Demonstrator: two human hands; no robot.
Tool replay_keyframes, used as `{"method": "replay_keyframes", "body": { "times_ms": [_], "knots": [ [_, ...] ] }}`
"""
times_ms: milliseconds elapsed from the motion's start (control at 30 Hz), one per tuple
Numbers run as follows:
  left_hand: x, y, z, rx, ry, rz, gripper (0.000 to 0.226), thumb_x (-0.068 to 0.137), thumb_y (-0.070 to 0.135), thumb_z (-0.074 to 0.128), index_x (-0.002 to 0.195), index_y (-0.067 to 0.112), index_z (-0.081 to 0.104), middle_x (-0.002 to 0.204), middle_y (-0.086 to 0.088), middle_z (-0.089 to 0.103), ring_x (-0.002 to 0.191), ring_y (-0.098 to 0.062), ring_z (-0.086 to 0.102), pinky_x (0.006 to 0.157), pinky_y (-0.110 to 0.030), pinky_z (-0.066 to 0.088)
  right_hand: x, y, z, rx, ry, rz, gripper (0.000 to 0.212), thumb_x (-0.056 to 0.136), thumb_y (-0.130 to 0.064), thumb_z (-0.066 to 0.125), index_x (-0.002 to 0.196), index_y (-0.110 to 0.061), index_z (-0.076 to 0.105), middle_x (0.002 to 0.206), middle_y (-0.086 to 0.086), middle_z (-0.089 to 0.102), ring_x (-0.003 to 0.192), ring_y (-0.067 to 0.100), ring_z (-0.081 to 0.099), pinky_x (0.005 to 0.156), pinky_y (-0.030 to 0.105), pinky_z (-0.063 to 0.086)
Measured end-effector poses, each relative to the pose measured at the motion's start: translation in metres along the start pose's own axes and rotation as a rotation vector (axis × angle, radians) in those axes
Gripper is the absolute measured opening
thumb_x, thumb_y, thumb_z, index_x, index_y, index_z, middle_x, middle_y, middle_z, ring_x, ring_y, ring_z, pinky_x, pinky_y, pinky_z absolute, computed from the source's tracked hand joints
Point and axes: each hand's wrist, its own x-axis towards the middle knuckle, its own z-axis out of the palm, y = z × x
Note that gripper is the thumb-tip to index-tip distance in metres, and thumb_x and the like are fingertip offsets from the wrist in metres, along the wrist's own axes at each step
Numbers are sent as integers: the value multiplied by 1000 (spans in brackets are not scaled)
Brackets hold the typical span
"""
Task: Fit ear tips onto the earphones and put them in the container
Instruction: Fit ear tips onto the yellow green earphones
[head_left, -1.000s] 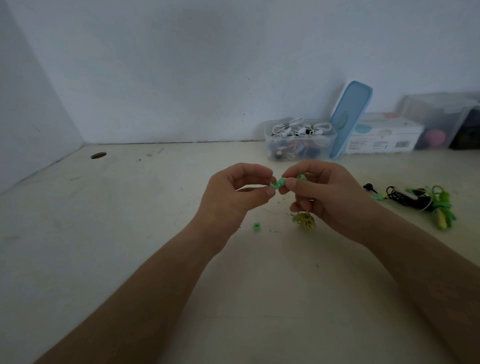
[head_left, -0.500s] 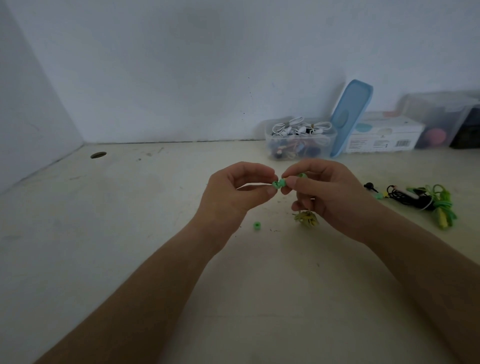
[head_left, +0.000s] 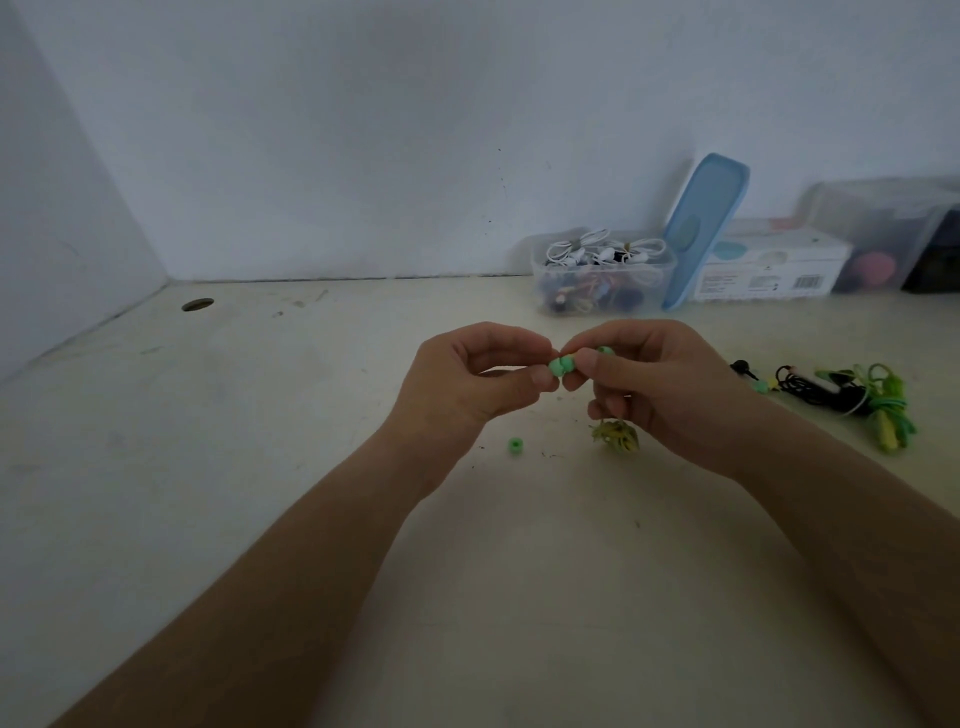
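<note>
Currently mid-fit: L hand (head_left: 467, 387) pinches ear tip (head_left: 560, 367), R hand (head_left: 660, 397) grips earphones (head_left: 618, 437). 2nd tip (head_left: 516, 446) loose on surface (head_left: 291, 519); container (head_left: 602, 278) drop-in pending.

The raised ear tip (head_left: 558, 367) is mint green, and the earphone bud (head_left: 604, 351) beside it shows the same green. The loose ear tip (head_left: 516, 446) on the table (head_left: 260, 467) matches them. The table is dull cream, flecked with small dark specks. The coiled cord (head_left: 617, 435) dangling above it is yellow-green. The cable bundle (head_left: 883, 410) mixes black with bright green and yellow. The container (head_left: 602, 291) is clear, with white earphones (head_left: 602, 253) on top; the lid (head_left: 706, 223) leaning beside it is light blue. The box (head_left: 769, 260) is white with a black barcode and a teal patch. The wall (head_left: 415, 130) is pale grey-blue.
</note>
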Motion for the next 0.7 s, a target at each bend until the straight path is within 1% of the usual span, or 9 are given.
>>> {"method": "replay_keyframes", "body": {
  "times_ms": [133, 233, 333, 433, 533, 700],
  "knots": [
    [0, -1, -3, 34, -40, -7, 18, 69, 10, 80, 82, 23, 76, 87, -6, 75, 84, -22, 71, 80, -33, 55, -1, 0, 0, -5, -66, 32, 22, 79, -18, 66, 96, -7, 74, 81, 11, 71, 54, 14, 46, 63, 28, 53],
    [-1, -1, -3, 40, -92, -24, 17, 72, 8, 77, 86, 17, 75, 88, -10, 75, 82, -23, 71, 78, -32, 55, -2, 0, 0, 4, -84, 33, 19, 78, -19, 67, 92, -9, 75, 79, 11, 70, 52, 14, 45, 63, 28, 53],
    [-2, 1, -2, -11, -119, -47, 21, 69, 10, 75, 89, 11, 75, 87, -14, 75, 79, -23, 72, 74, -30, 57, -2, 0, 0, 1, -79, 26, 20, 77, -18, 67, 93, -7, 73, 77, 11, 69, 52, 13, 46, 64, 27, 54],
    [-2, 2, -2, -14, -108, -55, 19, 74, 4, 73, 92, 9, 74, 88, -16, 76, 79, -24, 73, 73, -28, 58, -2, 0, 1, 6, -63, 17, 22, 76, -17, 67, 93, -4, 71, 75, 10, 69, 50, 12, 46, 64, 25, 55],
    [-2, 2, -2, -3, -87, -50, 20, 79, -4, 70, 90, 11, 76, 87, -14, 76, 79, -23, 74, 73, -26, 58, -1, 2, 2, -2, -36, 5, 24, 75, -17, 68, 94, -3, 70, 75, 10, 70, 49, 9, 48, 64, 25, 56],
    [-3, 3, 0, -7, -52, -52, 21, 80, -5, 71, 88, 13, 77, 85, -14, 76, 79, -22, 74, 74, -26, 58, 0, 4, 2, -34, -9, -31, 24, 77, -16, 68, 95, -1, 69, 79, 13, 71, 50, 5, 56, 66, 25, 56]
  ]
}}
